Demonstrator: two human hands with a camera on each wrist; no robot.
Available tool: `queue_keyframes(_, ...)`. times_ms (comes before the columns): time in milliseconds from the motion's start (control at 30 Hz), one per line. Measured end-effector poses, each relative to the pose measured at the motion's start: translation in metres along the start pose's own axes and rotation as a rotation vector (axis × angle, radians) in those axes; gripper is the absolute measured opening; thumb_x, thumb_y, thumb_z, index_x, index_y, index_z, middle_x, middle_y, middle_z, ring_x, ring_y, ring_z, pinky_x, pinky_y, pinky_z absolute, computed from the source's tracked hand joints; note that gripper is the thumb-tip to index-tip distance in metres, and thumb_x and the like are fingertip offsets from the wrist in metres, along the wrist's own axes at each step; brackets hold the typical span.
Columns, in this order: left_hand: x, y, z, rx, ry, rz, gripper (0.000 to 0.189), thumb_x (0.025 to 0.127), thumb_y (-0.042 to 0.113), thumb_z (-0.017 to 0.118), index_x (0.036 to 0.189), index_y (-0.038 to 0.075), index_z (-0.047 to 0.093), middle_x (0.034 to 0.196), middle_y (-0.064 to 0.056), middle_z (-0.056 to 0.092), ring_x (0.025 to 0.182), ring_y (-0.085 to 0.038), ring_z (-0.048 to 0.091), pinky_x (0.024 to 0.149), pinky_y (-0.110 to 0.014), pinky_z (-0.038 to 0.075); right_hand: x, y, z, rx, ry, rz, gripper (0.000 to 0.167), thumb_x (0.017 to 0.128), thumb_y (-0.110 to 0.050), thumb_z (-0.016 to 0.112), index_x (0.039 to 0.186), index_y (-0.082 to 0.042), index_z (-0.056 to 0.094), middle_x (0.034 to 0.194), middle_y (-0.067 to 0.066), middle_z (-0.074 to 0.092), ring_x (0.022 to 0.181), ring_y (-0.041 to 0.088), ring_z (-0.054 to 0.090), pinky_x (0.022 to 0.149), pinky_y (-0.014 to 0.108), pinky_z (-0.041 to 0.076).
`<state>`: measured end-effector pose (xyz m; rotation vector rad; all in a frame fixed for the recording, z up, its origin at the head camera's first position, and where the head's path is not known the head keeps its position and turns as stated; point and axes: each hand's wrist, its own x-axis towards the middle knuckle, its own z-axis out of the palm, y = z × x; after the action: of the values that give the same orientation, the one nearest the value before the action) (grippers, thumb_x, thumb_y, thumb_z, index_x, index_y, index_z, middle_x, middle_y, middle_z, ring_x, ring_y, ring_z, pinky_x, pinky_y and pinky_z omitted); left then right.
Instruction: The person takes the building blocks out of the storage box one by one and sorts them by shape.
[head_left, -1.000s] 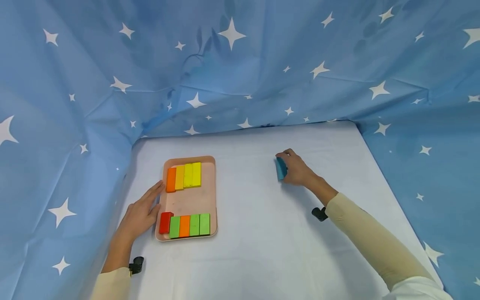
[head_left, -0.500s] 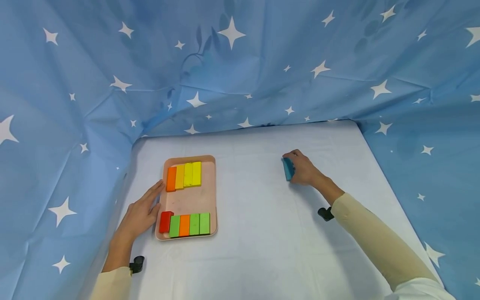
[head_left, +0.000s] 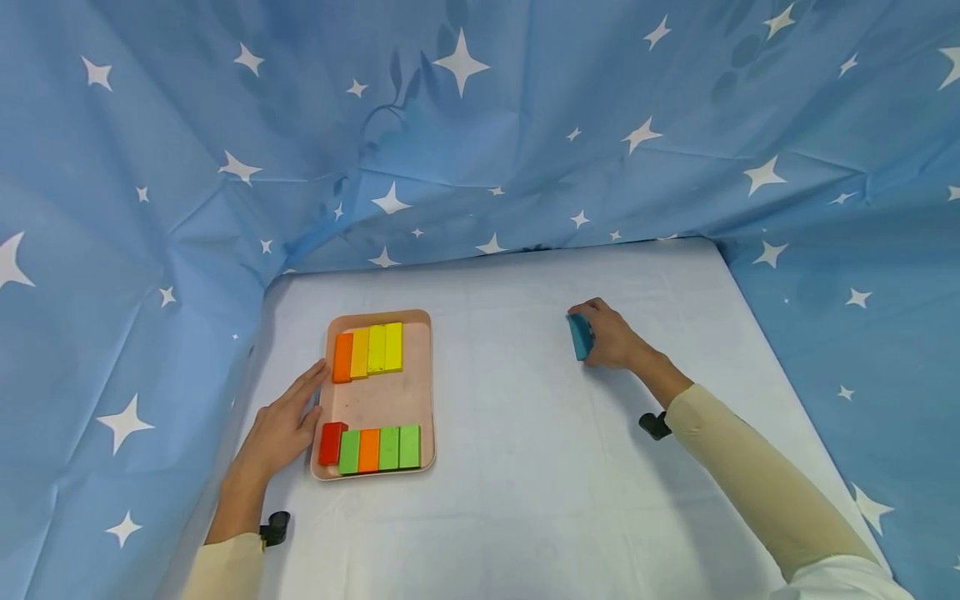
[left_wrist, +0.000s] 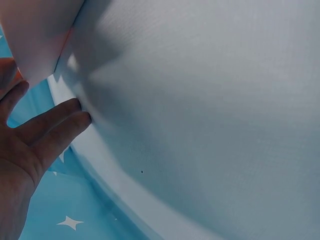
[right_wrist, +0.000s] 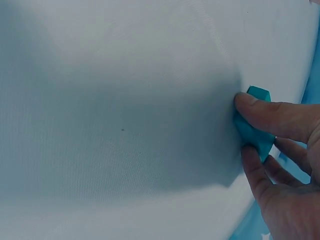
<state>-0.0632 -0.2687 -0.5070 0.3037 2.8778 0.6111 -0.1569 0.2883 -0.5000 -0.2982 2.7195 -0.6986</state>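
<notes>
Near the far right part of the white table, my right hand (head_left: 611, 337) pinches a teal block (head_left: 581, 337). The right wrist view shows the thumb on one side of the teal block (right_wrist: 255, 125) and fingertips on the other, with the block's faces partly covered. My left hand (head_left: 277, 429) lies at the left rim of a shallow pink tray (head_left: 375, 404), its fingers fairly straight and touching the rim. In the left wrist view, two fingers of the left hand (left_wrist: 30, 145) extend past the tray's side wall (left_wrist: 37, 35).
Inside the tray, an orange block (head_left: 342, 358) and several yellow ones (head_left: 385, 348) form the far row. A red block (head_left: 331, 443), green blocks (head_left: 389, 448) and another orange block (head_left: 369, 451) line the near side. Blue star-patterned cloth (head_left: 480, 167) surrounds the white tabletop (head_left: 495, 467).
My right hand has shifted a little to the right with the teal block, mostly in the first half second. The left hand and the tray have stayed where they were.
</notes>
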Motion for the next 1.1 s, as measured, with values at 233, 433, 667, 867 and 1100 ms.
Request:
queue_keyframes(233,-0.006,-0.005,0.001,-0.004,0.011,-0.013,0.071,0.104,0.014,0.054,0.168,0.023,0.024,0.174,-0.005,0.025,0.147,-0.044,0.043,0.11,-0.069,0.041,0.003,-0.003,0.0,0.002,-0.008,-0.026,0.091,0.072,0.004,0.088,0.152,-0.003,0.044,0.153,0.028,0.038,0.127,0.046,0.05,0.102,0.064,0.051)
queue_keyframes(433,-0.008,-0.008,0.001,-0.011,0.016,-0.013,0.07,0.105,0.015,0.054,0.167,0.023,0.025,0.174,-0.005,0.025,0.146,-0.044,0.045,0.109,-0.069,0.042,0.001,-0.014,-0.004,-0.03,-0.006,-0.009,0.098,0.071,-0.001,0.092,0.155,-0.004,0.041,0.156,0.03,0.035,0.131,0.048,0.047,0.104,0.067,0.049)
queue_keyframes(667,-0.008,-0.008,-0.001,-0.016,0.026,-0.003,0.069,0.105,0.015,0.053,0.167,0.022,0.025,0.174,-0.006,0.026,0.145,-0.044,0.046,0.106,-0.07,0.045,0.008,-0.038,-0.015,-0.017,0.018,-0.087,0.095,0.072,0.001,0.09,0.155,-0.006,0.043,0.157,0.027,0.035,0.138,0.05,0.043,0.11,0.068,0.042)
queue_keyframes(867,-0.005,-0.01,-0.001,-0.023,0.029,0.021,0.069,0.105,0.016,0.053,0.167,0.021,0.024,0.174,-0.005,0.026,0.146,-0.042,0.046,0.107,-0.069,0.045,0.024,-0.072,-0.011,0.002,0.021,-0.17,0.087,0.076,0.0,0.087,0.153,-0.004,0.046,0.155,0.024,0.04,0.142,0.045,0.042,0.115,0.065,0.037)
queue_keyframes(1100,0.004,-0.005,-0.001,-0.033,0.008,0.018,0.067,0.106,0.017,0.052,0.167,0.02,0.026,0.174,-0.003,0.025,0.148,-0.04,0.044,0.108,-0.07,0.043,0.049,-0.131,0.006,0.068,0.011,-0.242,0.079,0.081,-0.004,0.086,0.151,-0.006,0.049,0.152,0.018,0.046,0.135,0.04,0.054,0.107,0.054,0.051)
